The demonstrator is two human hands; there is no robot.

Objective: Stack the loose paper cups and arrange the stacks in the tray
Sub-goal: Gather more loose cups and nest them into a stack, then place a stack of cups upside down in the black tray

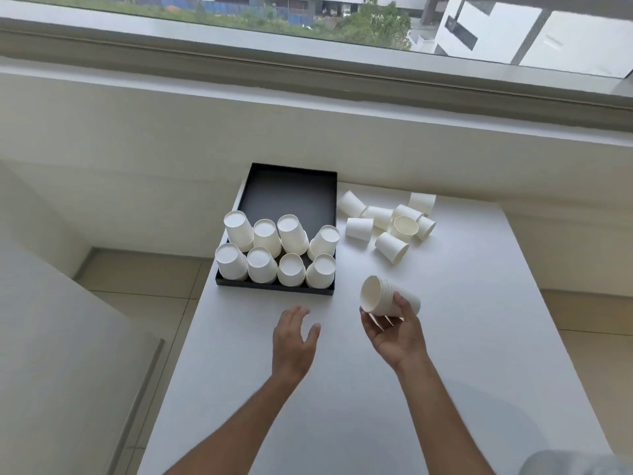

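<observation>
A black square tray (289,190) lies at the table's far left. Several upside-down stacks of white paper cups (275,250) fill its near half in two rows; its far half is bare. Right of the tray, several loose white cups (390,222) lie scattered, most on their sides. My right hand (397,329) holds a short stack of nested cups (385,296) on its side, mouth facing left, in front of the tray's near right corner. My left hand (294,337) hovers open above the table, just in front of the tray, holding nothing.
The white table (445,354) stands against a cream wall under a window ledge (308,97). Its left edge drops to a tiled floor (144,279). A grey-white surface (61,354) sits at the lower left.
</observation>
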